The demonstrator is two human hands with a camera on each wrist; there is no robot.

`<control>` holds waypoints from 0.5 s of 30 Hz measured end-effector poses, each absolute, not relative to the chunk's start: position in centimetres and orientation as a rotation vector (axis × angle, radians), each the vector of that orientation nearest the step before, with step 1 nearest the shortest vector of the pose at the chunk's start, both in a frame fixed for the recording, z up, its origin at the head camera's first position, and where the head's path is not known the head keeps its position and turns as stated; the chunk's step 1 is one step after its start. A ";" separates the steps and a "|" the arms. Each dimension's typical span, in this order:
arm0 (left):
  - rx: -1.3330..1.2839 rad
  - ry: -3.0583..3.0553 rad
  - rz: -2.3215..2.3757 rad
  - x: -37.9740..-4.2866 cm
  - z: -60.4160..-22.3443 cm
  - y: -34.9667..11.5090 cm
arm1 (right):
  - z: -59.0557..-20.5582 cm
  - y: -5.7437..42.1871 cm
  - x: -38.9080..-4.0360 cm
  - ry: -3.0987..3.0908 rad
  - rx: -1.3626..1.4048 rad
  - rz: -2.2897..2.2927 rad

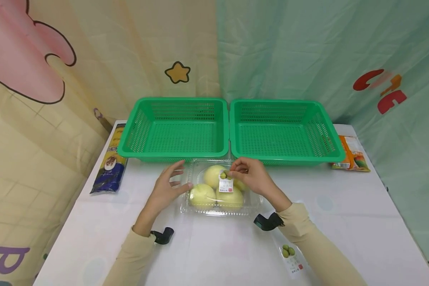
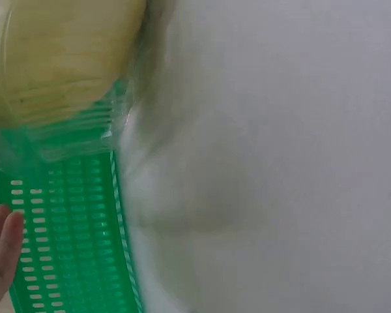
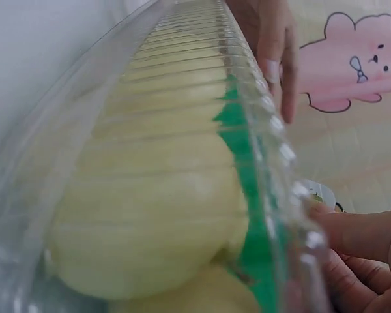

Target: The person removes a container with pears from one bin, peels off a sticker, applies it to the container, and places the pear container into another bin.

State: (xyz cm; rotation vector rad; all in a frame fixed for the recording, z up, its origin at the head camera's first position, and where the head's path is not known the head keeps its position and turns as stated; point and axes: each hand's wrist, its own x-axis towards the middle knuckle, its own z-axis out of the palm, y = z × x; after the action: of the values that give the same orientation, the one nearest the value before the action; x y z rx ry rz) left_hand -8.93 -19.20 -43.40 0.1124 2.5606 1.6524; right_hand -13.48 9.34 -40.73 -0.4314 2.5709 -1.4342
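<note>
A clear plastic clamshell box (image 1: 218,211) holding several round pale yellow fruits (image 1: 201,197) sits at the middle of the table. On its lid is a white sticker (image 1: 226,184) with a green fruit picture. My right hand (image 1: 254,176) pinches the sticker's top edge between thumb and fingertips; the right wrist view shows those fingers (image 3: 362,254) beside the box rim. My left hand (image 1: 166,188) is at the box's left side, fingers spread and thumb right at the lid's edge. In the left wrist view, its fingers (image 2: 3,251) show at the lower left.
Two green plastic baskets (image 1: 173,154) (image 1: 286,158) stand side by side behind the box. A blue and gold packet (image 1: 111,163) lies at the left, an orange packet (image 1: 354,154) at the right. Near my right forearm lies a sheet with another fruit sticker (image 1: 291,260).
</note>
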 end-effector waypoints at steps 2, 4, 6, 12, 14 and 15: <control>0.179 2.685 1.681 -8.7 -43.1 -18.5 | -40.8 9.2 -13.5 2.576 -0.431 -1.440; 0.281 2.801 1.706 -8.3 -42.8 -17.6 | -40.9 9.0 -13.5 2.589 -0.436 -1.437; 0.397 2.885 1.717 -7.9 -42.5 -16.6 | -41.0 8.8 -13.4 2.603 -0.441 -1.429; 0.734 2.955 1.484 -6.7 -42.7 -14.3 | -41.4 8.6 -13.3 2.629 -0.456 -1.408; 0.818 2.959 1.361 -6.5 -42.8 -13.7 | -41.5 8.6 -13.3 2.635 -0.466 -1.410; 0.862 2.962 1.297 -6.4 -42.9 -13.5 | -41.5 8.6 -13.3 2.641 -0.473 -1.411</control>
State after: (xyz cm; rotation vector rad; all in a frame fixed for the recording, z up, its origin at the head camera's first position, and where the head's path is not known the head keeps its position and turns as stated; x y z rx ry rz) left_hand -6.39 -13.48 -42.94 0.8618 2.9616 1.2973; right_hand -13.26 8.57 -41.51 -0.4729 2.6408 -1.4106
